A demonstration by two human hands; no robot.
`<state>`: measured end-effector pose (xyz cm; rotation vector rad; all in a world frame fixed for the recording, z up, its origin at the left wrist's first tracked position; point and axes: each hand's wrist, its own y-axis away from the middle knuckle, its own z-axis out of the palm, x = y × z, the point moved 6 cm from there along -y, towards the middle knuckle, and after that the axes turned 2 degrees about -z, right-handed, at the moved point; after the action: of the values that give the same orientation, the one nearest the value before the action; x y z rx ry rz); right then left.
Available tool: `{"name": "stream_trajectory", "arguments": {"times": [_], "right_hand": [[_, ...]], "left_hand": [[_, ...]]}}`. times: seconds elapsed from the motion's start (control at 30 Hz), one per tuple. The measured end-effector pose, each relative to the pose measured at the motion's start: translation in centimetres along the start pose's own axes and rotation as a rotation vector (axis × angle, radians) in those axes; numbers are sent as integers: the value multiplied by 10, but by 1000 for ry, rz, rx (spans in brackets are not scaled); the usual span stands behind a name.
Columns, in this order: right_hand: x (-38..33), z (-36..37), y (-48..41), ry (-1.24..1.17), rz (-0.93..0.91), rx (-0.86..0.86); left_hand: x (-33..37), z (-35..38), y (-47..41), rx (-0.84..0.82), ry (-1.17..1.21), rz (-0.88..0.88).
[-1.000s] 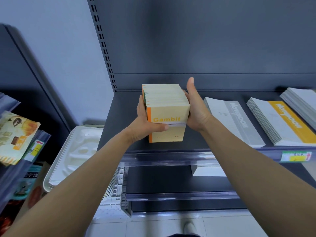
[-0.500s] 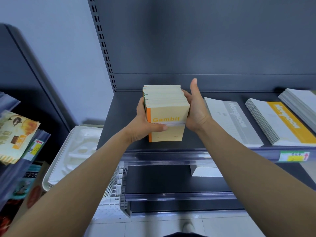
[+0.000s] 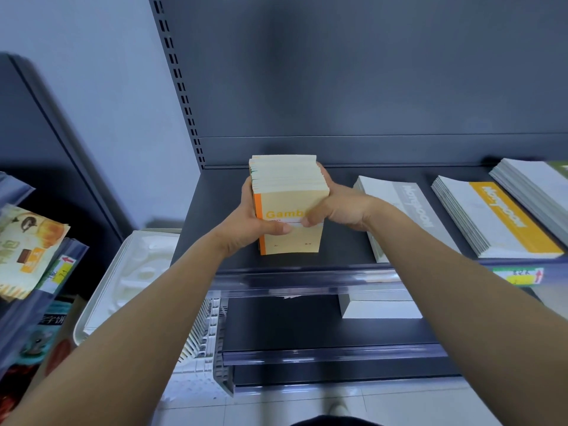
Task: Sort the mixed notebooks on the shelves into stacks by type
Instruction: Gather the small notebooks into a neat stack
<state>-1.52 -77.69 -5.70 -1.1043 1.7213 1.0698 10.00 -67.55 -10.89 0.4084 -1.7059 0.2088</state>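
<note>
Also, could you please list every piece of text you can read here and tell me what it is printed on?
"Gamb": orange letters on the top cover of the cream notebook stack; the thumb of the right hand hides the rest.
"Notebook": sideways on the grey notebook stack.
"Notebook": sideways on the orange-banded notebook stack.
Too blurred to read: the shelf price label and the snack packet at left.
</note>
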Motion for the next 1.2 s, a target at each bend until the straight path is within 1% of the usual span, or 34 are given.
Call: {"name": "stream_trajectory", "arguments": {"times": [0.1, 0.2, 0.3, 0.37, 0.5, 0.57, 0.67, 0.8, 1.0, 1.1, 1.2], "right_hand": [[1, 1, 0, 36, 5, 74], [0, 2, 1, 38, 16, 75], [0, 8, 2, -110, -3, 54], [0, 11, 2, -221, -7, 75], [0, 10, -1, -272, -10, 135], [-1, 5, -4, -287, -1, 160], [-4, -4, -5, -329, 58, 188], [-19, -21, 1, -326, 123, 192], [12, -35, 2, -319, 336, 273], [28, -33, 0, -362, 402, 290], [32, -36, -5, -361, 427, 300]], "left_hand": [[3, 1, 1, 19, 1, 3], [3, 0, 1, 15, 18, -2], [3, 1, 1, -31, 24, -29], [3, 2, 2, -18, 35, -39], [9, 4, 5, 59, 34, -35], [13, 2, 4, 58, 32, -50], [21, 4, -2, 15, 47, -119], [37, 14, -6, -12, 60, -208], [25, 24, -14, -12, 76, -399], [15, 23, -20, -13, 79, -497], [14, 21, -21, -3, 28, -566]]}}
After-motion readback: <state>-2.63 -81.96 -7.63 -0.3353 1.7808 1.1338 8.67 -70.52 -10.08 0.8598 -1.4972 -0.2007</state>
